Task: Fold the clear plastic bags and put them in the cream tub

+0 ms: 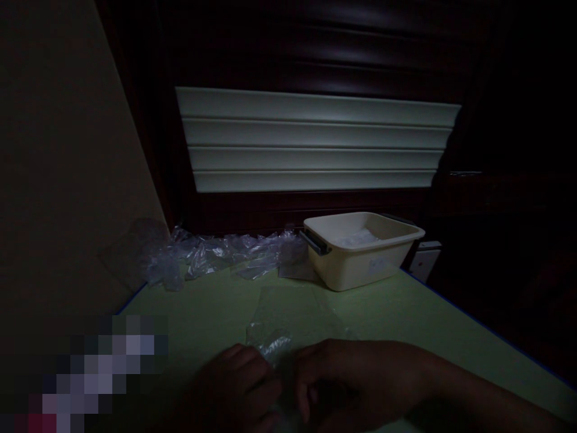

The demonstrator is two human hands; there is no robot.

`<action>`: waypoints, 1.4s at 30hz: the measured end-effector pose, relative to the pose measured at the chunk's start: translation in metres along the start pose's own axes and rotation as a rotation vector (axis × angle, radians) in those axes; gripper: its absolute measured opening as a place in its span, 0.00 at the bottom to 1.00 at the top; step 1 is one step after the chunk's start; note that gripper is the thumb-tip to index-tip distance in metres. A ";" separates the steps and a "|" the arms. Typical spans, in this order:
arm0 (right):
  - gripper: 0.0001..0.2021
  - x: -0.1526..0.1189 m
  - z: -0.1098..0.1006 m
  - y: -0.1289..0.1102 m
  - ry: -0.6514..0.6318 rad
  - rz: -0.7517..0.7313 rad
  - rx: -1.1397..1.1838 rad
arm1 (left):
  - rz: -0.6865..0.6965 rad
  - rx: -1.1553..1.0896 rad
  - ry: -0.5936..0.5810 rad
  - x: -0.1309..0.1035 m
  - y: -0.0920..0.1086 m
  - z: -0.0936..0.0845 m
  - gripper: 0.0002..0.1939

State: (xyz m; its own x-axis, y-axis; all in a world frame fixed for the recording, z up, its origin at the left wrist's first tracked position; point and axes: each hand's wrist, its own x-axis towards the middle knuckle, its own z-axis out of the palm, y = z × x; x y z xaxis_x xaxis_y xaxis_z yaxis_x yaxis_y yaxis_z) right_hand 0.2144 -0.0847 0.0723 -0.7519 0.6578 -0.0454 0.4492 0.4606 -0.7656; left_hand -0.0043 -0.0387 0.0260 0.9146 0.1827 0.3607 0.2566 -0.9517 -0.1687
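A clear plastic bag (293, 307) lies on the light green table, with its crumpled near edge running down between my hands. My left hand (241, 388) is closed at the bag's near left side, its fingers curled against the plastic. Opposite it, my right hand (360, 376) reaches in from the right, with thumb and fingers bent together on the near part of the bag. The dim light and my fingers hide exactly where each hand pinches the plastic.
Crumpled clear plastic bags (225, 252) line the table's far edge. A cream plastic basin (356, 270) with dark handles stands at the far right, something whitish inside. Beyond its corner is a white box (425, 261). Slatted panels (315, 141) rise behind the table (216, 313). A pixelated patch covers the lower left.
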 end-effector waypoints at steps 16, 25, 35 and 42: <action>0.09 0.000 0.012 -0.015 0.189 0.250 -0.219 | -0.061 -0.093 0.084 0.000 0.002 0.008 0.08; 0.16 0.004 0.014 -0.002 0.372 0.461 -0.101 | -0.054 -0.085 0.076 0.001 0.004 0.002 0.07; 0.19 0.004 0.016 0.001 0.596 0.301 -0.462 | 0.011 0.034 0.028 0.001 0.007 -0.003 0.11; 0.03 0.012 0.024 0.006 0.373 0.082 -0.765 | -0.011 0.019 0.014 0.001 0.008 0.003 0.11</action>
State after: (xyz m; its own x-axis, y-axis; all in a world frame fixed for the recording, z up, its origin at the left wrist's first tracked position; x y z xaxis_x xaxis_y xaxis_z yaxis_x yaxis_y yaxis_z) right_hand 0.1967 -0.0883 0.0524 -0.5548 0.7981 0.2350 0.7986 0.5901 -0.1186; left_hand -0.0007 -0.0457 0.0226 0.9071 0.1900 0.3755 0.2730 -0.9447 -0.1817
